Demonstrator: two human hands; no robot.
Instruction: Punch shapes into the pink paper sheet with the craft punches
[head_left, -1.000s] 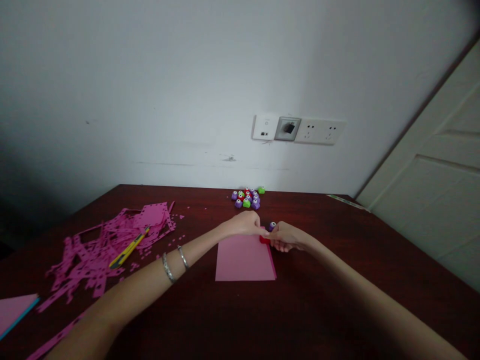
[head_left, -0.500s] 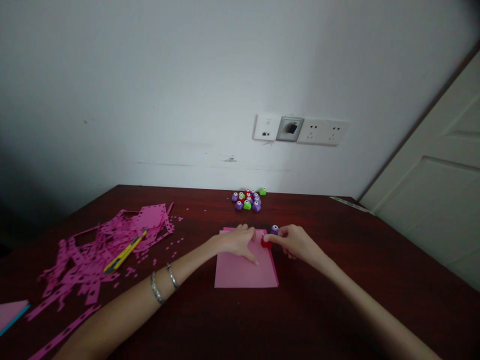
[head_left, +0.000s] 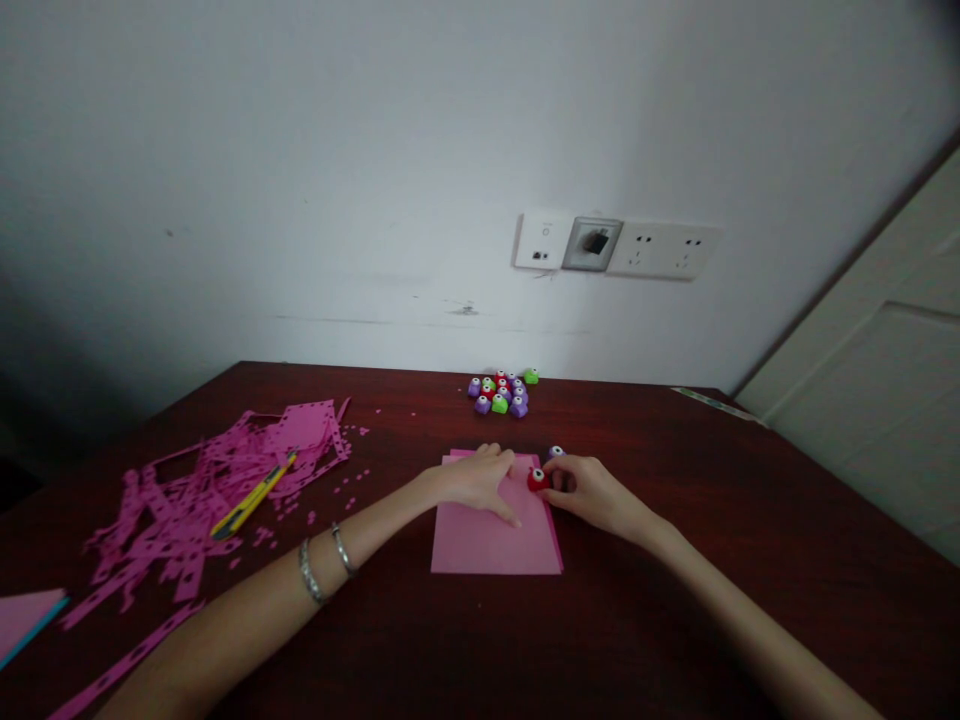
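Observation:
My left hand lies spread on a stack of pink paper sheets, fingers and thumb apart, pressing near its upper middle. At the upper right edge of the stack sits a small red paper punch with a round white-and-black button on top. My right hand grips this punch from the right between thumb and fingers; its button is uncovered. Just behind the right fingertips stands a purple paper punch, partly hidden by the hand.
Several purple, green and red punches cluster near the wall. Pink punched scraps spread over the left, with a yellow utility knife on them. Pink paper with a blue edge lies at far left. A patterned strip lies at back right.
My right thumb has come off the top of the red punch, and the fingers now hold its side. The left hand stays on the paper. The view has shifted slightly.

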